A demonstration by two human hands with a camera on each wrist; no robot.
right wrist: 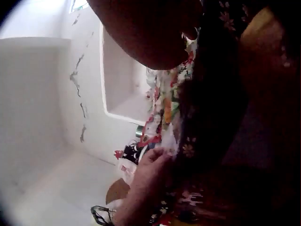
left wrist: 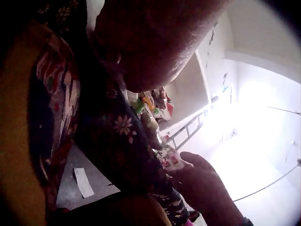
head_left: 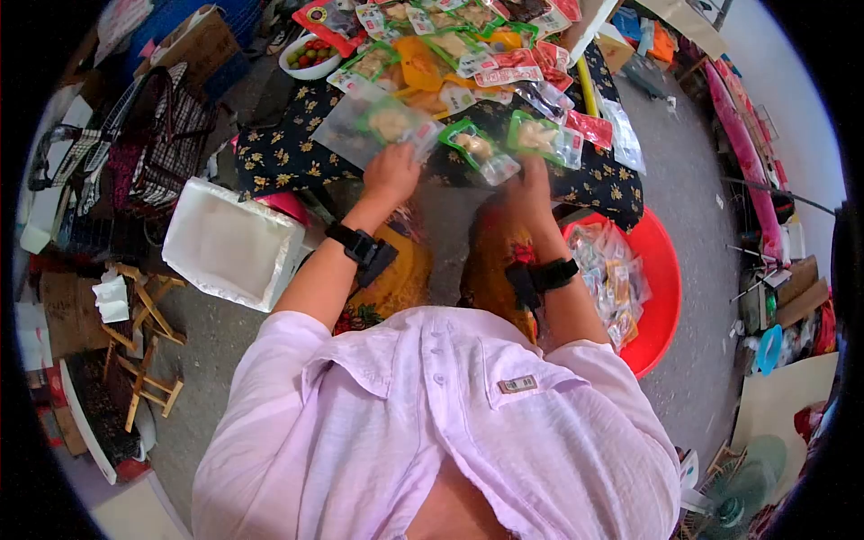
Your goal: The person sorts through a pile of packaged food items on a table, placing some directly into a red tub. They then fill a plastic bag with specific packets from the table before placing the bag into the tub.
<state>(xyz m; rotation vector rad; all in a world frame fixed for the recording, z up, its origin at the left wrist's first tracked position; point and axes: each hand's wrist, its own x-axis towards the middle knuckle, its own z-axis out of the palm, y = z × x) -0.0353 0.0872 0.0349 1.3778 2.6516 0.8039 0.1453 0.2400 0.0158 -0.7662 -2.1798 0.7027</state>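
Observation:
My left hand [head_left: 393, 173] pinches the edge of a clear plastic bag [head_left: 335, 133] over the front of the table. A green-edged food packet [head_left: 389, 124] with pale contents shows within the bag's outline. The right wrist view shows the left hand [right wrist: 153, 162] with fingertips together at the bag. My right hand [head_left: 533, 191] grips the lower end of another green-edged food packet [head_left: 538, 135]; its fingertips are hidden beneath. A third such packet [head_left: 472, 144] lies between the hands, its clear end right by the right thumb.
Many food packets [head_left: 423, 63] cover the back of the table with its dark flowered cloth [head_left: 292, 148]. A white bowl [head_left: 310, 72] of fruit stands back left. A white foam box [head_left: 236, 243] is at lower left; a red tub [head_left: 661, 288] of packets stands at right.

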